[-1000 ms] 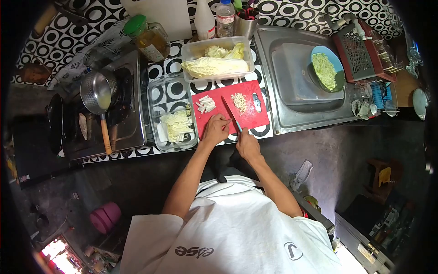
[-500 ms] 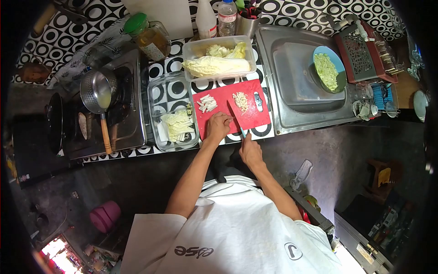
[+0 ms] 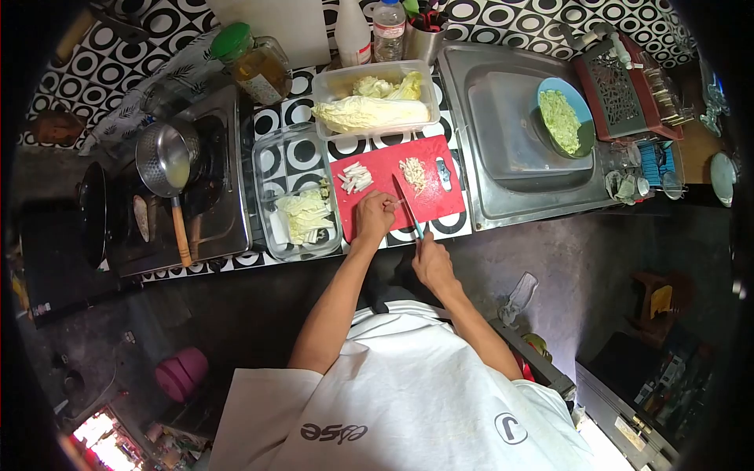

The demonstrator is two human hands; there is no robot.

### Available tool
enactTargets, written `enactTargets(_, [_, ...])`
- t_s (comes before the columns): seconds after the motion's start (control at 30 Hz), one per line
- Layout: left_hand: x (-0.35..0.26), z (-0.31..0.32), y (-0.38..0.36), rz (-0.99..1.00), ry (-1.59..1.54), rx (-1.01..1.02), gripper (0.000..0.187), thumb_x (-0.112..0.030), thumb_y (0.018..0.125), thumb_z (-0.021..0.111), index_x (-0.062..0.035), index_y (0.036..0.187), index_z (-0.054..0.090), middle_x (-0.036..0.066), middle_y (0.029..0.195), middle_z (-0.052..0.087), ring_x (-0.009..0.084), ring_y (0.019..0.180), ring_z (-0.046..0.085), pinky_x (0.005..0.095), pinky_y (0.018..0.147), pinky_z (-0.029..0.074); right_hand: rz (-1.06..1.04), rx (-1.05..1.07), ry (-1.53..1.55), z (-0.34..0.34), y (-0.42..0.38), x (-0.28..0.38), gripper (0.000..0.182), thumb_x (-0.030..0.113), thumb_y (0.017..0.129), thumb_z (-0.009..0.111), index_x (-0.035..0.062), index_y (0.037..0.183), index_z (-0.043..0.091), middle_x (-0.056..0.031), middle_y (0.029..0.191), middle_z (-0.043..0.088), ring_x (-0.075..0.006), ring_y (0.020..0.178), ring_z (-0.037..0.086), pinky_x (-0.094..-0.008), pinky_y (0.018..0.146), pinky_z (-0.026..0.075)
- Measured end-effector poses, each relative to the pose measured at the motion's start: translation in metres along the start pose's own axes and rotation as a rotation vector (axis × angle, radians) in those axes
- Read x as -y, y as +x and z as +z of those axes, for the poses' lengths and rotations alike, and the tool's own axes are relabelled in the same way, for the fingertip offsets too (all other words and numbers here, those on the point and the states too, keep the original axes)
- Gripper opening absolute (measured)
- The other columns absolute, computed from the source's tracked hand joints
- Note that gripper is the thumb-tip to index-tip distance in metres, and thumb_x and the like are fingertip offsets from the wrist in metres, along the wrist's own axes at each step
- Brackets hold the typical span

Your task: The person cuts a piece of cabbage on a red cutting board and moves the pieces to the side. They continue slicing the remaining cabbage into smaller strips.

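My right hand (image 3: 433,263) is closed around the light-blue handle of a kitchen knife (image 3: 407,201), its blade lying across the red cutting board (image 3: 361,162). To the left of the blade, my left hand (image 3: 375,214) has its fingers bent over a small white strip of cabbage stem (image 3: 397,203), mostly hidden under the fingertips. A pile of longer white stem strips (image 3: 356,178) sits at the board's upper left. Small diced white bits (image 3: 413,175) lie heaped beyond the knife, near the board's handle hole.
Left of the board stands a clear container with cut cabbage leaves (image 3: 305,218); behind it, a tub holds a napa cabbage (image 3: 373,115). A saucepan (image 3: 163,165) rests on the stove. In the sink (image 3: 503,206), a blue bowl (image 3: 583,112) contains chopped greens.
Both hands stay almost in place. My left fingers have shifted slightly on the strip, and the knife has moved very little.
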State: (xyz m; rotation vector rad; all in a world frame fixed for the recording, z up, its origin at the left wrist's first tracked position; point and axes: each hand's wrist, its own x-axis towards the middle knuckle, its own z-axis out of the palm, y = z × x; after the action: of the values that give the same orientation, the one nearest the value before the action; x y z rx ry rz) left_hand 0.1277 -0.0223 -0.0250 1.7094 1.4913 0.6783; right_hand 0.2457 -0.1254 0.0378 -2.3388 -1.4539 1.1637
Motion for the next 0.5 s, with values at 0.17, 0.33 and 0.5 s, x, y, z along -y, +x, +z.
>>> enactTargets(0.17, [-0.006,-0.006,-0.001,0.003,0.033,0.038,0.011,-0.006,0.069,0.064,-0.0076,0.079,0.070,0.010,0.075,0.060,0.0260,0.071,0.060,0.0367,0.063,0.048,-0.015,-0.021,-0.024,0.009,0.023,0.006,0.024,0.013,0.084,0.050,-0.0055,0.098,0.044,-0.0315,0.084,0.060,-0.0469,0.084,0.059,-0.0521,0.077,0.046])
enactTargets(0.33, [-0.010,-0.009,-0.002,0.046,0.021,0.048,0.011,-0.006,0.070,0.064,-0.0081,0.079,0.070,0.010,0.076,0.061,0.0253,0.069,0.061,0.0346,0.064,0.049,-0.047,-0.006,-0.057,-0.019,0.022,0.029,0.026,0.012,0.082,0.051,-0.0075,0.097,0.044,-0.0325,0.086,0.060,-0.0454,0.086,0.060,-0.0496,0.077,0.048])
enactTargets(0.5, [-0.004,-0.007,-0.001,0.040,0.012,0.038,0.013,-0.004,0.069,0.063,-0.0065,0.080,0.070,0.010,0.077,0.062,0.0247,0.068,0.061,0.0340,0.063,0.049,0.040,0.012,0.028,-0.001,-0.004,0.014,0.026,0.013,0.085,0.050,-0.0077,0.099,0.044,-0.0324,0.084,0.060,-0.0483,0.083,0.059,-0.0521,0.076,0.047])
